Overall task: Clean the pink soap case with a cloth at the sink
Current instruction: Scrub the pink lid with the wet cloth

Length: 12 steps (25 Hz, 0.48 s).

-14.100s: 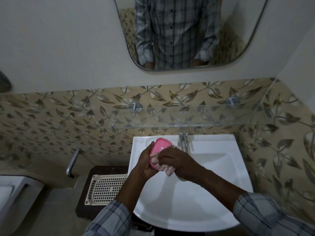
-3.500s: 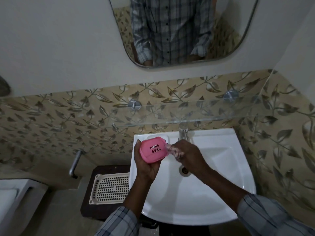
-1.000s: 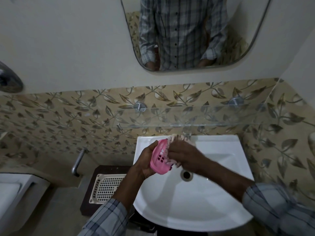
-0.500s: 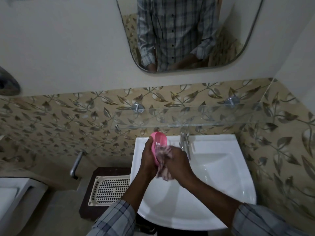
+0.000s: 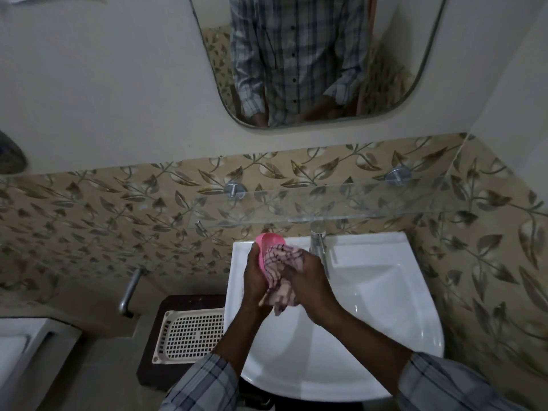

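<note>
The left hand (image 5: 254,278) holds the pink soap case (image 5: 269,242) upright on its edge, above the back left corner of the white sink (image 5: 379,310). Its fingers are curled round the case's outer side, so only the top rim and a strip of the pink edge show. The right hand (image 5: 310,284) grips a bunched pink-and-white checked cloth (image 5: 283,258) and presses it against the open face of the case. Its fingers (image 5: 292,272) are closed into the fabric, and a loose end of the cloth hangs down between the two wrists. Both hands are close together and touch through the cloth.

A metal tap (image 5: 318,246) stands at the back of the sink, just right of the cloth. A glass shelf (image 5: 341,203) runs along the leaf-patterned tiles (image 5: 89,209) above it. Higher up, a mirror (image 5: 415,54) reflects a checked shirt. Left of the sink a white slotted tray (image 5: 189,336) lies on a dark stand (image 5: 157,351), and a metal pipe (image 5: 130,289) juts from the wall nearby.
</note>
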Available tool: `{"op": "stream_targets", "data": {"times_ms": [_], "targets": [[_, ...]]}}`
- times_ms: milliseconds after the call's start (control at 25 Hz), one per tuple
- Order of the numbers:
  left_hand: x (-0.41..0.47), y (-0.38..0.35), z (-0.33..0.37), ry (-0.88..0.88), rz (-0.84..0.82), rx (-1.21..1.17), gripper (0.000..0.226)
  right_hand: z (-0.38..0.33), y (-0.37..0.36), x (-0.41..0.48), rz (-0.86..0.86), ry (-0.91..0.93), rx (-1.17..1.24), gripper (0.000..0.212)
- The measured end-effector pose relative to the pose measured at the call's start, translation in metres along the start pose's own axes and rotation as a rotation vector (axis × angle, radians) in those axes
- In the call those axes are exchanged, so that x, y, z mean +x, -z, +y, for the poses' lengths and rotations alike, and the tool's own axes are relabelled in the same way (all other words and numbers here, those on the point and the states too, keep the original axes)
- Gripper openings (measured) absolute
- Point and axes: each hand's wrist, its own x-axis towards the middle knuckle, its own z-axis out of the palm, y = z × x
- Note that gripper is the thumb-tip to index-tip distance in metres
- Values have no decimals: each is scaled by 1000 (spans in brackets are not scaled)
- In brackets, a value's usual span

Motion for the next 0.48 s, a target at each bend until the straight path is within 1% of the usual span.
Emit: {"op": "stream_targets", "data": {"times_ms": [40,80,120,160,200,240,280,320,360,440,480], "targets": [[0,2,2,-2,-30,-7,64,3,1,1,-27,20,-36,26],[1,4,7,4,-39,8,64,5,8,2,-115,96,-140,31],[1,5,12,27,-34,25,63,5,19,1,-265,244,-309,31],[1,5,16,69,-29,47,63,6,33,4,-400,484,-531,28],[0,6,17,128,-39,63,62,8,49,13,-485,793,-757,24],[-1,7,16,188,-49,79,61,7,62,24,-534,1044,-940,20],[-1,8,14,235,-54,92,59,3,71,37,-530,1175,-1066,18],[-2,7,12,261,-59,90,58,-3,75,47,-501,1200,-1109,16],[-2,7,12,268,-66,57,57,-8,75,53,-485,1176,-1089,15],[2,8,17,241,-71,-28,57,-4,67,47,-494,1113,-961,16],[4,8,18,213,-57,-35,56,3,57,35,-493,1049,-882,21]]}}
